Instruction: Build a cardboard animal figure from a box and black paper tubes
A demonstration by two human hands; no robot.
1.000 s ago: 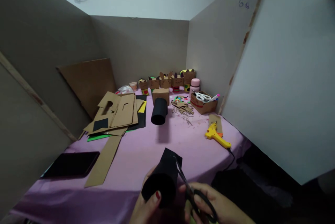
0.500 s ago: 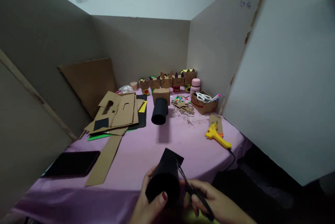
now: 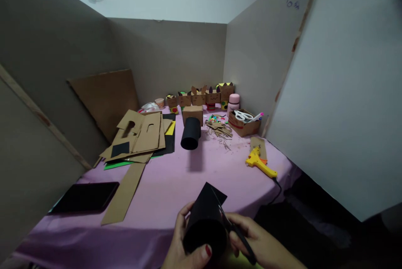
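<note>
My left hand (image 3: 184, 248) is wrapped round a rolled tube of black paper (image 3: 205, 223), held over the near edge of the pink table (image 3: 176, 185). The thumb with a red nail presses on the tube's open near end. My right hand (image 3: 257, 241) grips black-handled scissors (image 3: 235, 233), whose blades lie against the right side of the tube at its loose paper flap. Both hands sit close together at the bottom of the view.
A second black tube (image 3: 190, 133) lies mid-table before a small cardboard box (image 3: 192, 113). Cardboard sheets (image 3: 141, 133) are stacked left, a black tablet (image 3: 84, 197) near left, a yellow glue gun (image 3: 260, 162) right, a box with white scissors (image 3: 244, 122) behind it. Partition boards enclose the table.
The black tube has shifted slightly right and down toward me, and my left thumb has slid along its rim. The scissors followed, their blades closing in further on the tube's right side.
</note>
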